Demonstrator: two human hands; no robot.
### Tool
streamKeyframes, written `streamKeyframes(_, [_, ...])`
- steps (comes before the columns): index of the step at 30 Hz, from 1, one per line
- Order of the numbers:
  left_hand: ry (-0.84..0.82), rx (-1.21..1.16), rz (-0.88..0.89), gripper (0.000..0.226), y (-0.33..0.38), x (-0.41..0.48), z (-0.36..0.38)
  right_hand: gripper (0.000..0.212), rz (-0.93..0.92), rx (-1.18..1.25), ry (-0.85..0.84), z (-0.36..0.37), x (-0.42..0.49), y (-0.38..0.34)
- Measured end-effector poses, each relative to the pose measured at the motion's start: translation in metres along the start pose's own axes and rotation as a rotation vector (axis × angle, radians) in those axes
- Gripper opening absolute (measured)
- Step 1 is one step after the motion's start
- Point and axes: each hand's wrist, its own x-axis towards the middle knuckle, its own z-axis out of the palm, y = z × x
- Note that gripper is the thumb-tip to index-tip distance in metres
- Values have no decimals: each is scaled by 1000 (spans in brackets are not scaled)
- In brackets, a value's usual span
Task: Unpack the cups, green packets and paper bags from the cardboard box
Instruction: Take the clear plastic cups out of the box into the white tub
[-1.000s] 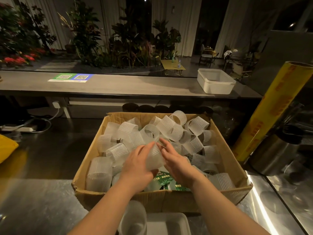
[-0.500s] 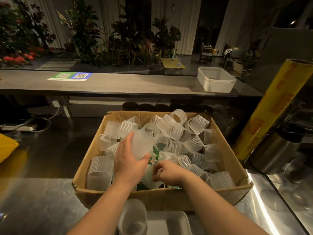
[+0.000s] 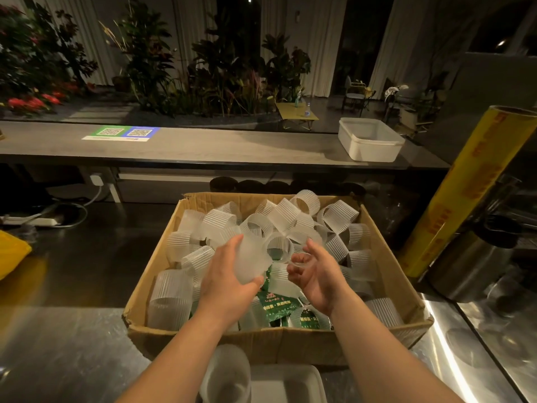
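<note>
Here, seen from the head camera looking down, an open cardboard box [image 3: 279,341] sits on a steel counter [image 3: 72,344], directly in front of the person. It is heaped with loose frosted plastic cups [image 3: 337,216], most of them ribbed and lying on their sides. Green packets [image 3: 277,308] with pale printing show between the cups near the box's front wall. Both bare forearms reach in from the bottom edge. The left hand [image 3: 229,274] is wrapped around the smooth base of one held cup [image 3: 255,257], lifted just above the pile with its ribbed mouth tilted up and to the right. The right hand [image 3: 316,271] is just beside that mouth, palm turned inward and fingers loosely curled; a clear rim seems to lie at its fingertips, but it cannot be told whether the hand has hold of anything. Nearer the person, a white container [image 3: 287,385] and another frosted cup [image 3: 226,373] stand in front of the box. A yellow roll [image 3: 465,193] leans at the right, and a white tub [image 3: 369,142] rests on the far counter.
</note>
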Motion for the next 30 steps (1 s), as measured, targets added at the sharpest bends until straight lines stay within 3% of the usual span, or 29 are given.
streamKeyframes(10, [-179, 92, 130, 89, -2, 0, 5, 48, 130, -133, -310, -6, -2, 2])
streamKeyframes(15, [-226, 79, 148, 92, -3, 0, 7, 41, 207, -353, -331, -9, -1, 8])
streamKeyframes(19, [-239, 76, 160, 93, -4, 0, 8, 40, 279, -266, -370, -10, -6, 2])
streamKeyframes(26, [-205, 63, 164, 91, -6, 1, 10, 43, 273, -291, -299, -11, -2, 4])
streamKeyframes(30, [-280, 112, 224, 93, -6, 2, 13, 47, 325, -383, -273, -12, 2, 7])
